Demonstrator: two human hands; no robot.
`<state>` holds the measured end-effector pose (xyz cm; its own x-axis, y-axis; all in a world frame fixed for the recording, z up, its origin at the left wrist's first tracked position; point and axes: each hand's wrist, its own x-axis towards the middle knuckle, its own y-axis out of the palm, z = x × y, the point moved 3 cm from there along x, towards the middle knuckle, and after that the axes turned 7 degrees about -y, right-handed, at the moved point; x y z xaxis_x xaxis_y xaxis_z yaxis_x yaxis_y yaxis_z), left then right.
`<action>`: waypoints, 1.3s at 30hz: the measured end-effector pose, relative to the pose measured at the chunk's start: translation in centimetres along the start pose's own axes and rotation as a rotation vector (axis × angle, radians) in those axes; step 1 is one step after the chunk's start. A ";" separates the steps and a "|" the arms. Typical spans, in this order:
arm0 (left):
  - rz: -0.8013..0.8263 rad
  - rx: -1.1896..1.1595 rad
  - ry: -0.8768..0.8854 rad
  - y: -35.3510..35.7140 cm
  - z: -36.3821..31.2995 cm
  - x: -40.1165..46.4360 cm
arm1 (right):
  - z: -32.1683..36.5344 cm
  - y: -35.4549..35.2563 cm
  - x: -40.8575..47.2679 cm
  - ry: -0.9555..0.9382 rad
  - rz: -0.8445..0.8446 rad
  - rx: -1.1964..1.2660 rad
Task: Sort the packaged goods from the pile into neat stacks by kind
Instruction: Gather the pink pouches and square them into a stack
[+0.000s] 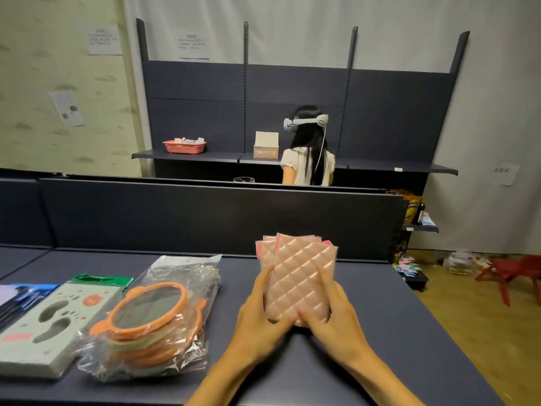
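Both hands clasp a bundle of pink quilted plastic packets (298,284), stood on end on the dark blue table (366,332), right of the bagged orange round mirrors (149,315). The left hand (260,315) and right hand (330,315) curl round its lower sides. The upper edges fan unevenly; tapping the bundle down and squeezing evenly should square it.

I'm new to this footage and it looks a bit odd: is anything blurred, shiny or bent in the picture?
Head view: the left hand and right hand look smeared around the pink quilted packs; glare streaks the clear bags over the orange-rimmed mirrors; the wide lens bows the shelving posts outward; the wall notices are too soft to read.
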<state>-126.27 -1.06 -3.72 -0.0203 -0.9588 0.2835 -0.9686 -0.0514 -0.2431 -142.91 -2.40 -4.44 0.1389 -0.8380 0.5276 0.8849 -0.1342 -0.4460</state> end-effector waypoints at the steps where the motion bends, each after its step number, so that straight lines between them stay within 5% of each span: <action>1: -0.010 0.025 0.023 0.0 -0.2 0.0 | 0.2 0.1 0.0 -0.027 0.010 -0.032; 17: -0.091 0.140 0.219 0.2 -1.6 -1.4 | 2.7 0.2 -1.1 -0.293 -0.046 -0.215; 39: -0.090 0.244 0.184 0.5 -2.0 -2.4 | 3.5 0.3 -2.2 -0.253 0.010 -0.315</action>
<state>-127.19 1.74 -2.68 -0.0027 -0.8819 0.4714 -0.8809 -0.2211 -0.4186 -141.33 1.23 -3.17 0.2864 -0.6889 0.6659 0.7091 -0.3150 -0.6309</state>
